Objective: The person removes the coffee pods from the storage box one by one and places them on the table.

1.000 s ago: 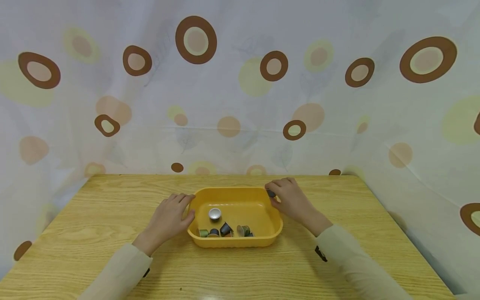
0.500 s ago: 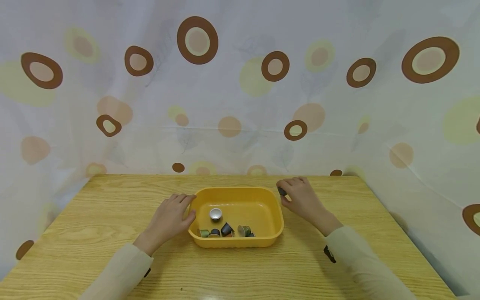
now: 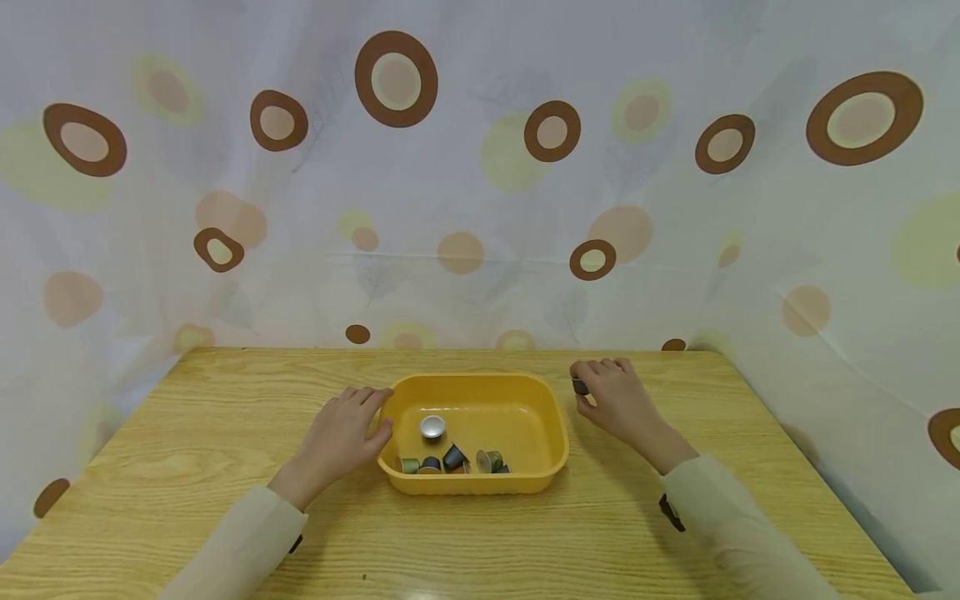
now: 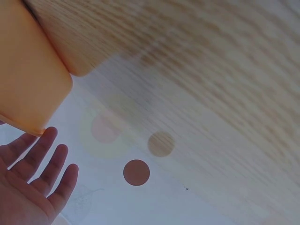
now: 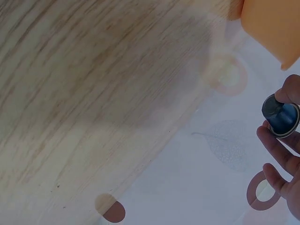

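My right hand (image 3: 618,407) pinches a dark blue coffee capsule (image 5: 281,115) between thumb and fingers. It is held above the table, just beyond the right end of a yellow plastic tray (image 3: 480,484). My left hand (image 3: 339,437) rests at the tray's left end. In the left wrist view its fingers (image 4: 47,180) are spread and fairly straight, one fingertip touching the rim. Inside the tray, a silver capsule (image 3: 432,427) stands apart at the left. Several others lie along the near wall, among them a green capsule (image 3: 409,466) and a dark capsule (image 3: 454,457), partly hidden by the rim.
The tray stands on a wood-grain table (image 3: 465,542). Behind the table and along its sides hangs a pale cloth (image 3: 465,183) printed with brown rings and spots.
My right hand has moved right with the dark capsule, from over the tray's right rim to outside it. The left hand and the tray stay in place.
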Demonstrator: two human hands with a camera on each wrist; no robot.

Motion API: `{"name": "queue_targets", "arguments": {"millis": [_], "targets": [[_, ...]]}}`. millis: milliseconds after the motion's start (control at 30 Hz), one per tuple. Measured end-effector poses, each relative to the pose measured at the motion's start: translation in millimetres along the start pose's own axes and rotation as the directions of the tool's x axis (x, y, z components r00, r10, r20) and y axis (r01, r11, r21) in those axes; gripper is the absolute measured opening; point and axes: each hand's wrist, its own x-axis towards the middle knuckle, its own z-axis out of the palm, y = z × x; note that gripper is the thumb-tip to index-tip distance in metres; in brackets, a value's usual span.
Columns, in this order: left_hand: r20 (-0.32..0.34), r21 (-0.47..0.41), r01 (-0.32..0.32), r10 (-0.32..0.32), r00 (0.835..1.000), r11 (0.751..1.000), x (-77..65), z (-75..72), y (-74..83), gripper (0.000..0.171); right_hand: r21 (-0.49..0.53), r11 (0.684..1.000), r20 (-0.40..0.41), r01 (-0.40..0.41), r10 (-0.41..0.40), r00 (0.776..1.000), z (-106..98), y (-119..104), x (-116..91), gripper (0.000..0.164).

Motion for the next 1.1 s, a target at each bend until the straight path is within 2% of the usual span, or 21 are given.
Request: {"name": "queue_targets", "arguments": {"millis": [233,500,867,1100], "targets": [[0.005,0.001,0.001,-0.001,1.0,1.0,0.2,0.1,-0.4,0.039,-0.008,1.0,0.035,-0.008,0.009,0.999,4.3,2.6,-4.9,0.03],[0.005,-0.003,0.004,-0.004,1.0,1.0,-0.1,0.3,-0.8,0.039,-0.011,1.0,0.027,0.011,-0.011,1.0,11.8,5.5,-10.5,0.031],[0.008,-0.003,0.006,-0.006,1.0,1.0,0.6,1.5,-1.1,0.039,-0.036,0.999,0.102,0.015,-0.011,0.995,18.1,2.5,-16.5,0.028],[0.005,-0.009,0.008,-0.007,1.0,1.0,0.8,0.9,-1.0,0.039,-0.044,0.998,0.112,0.039,-0.034,0.993,24.0,4.0,-19.2,0.028]]}}
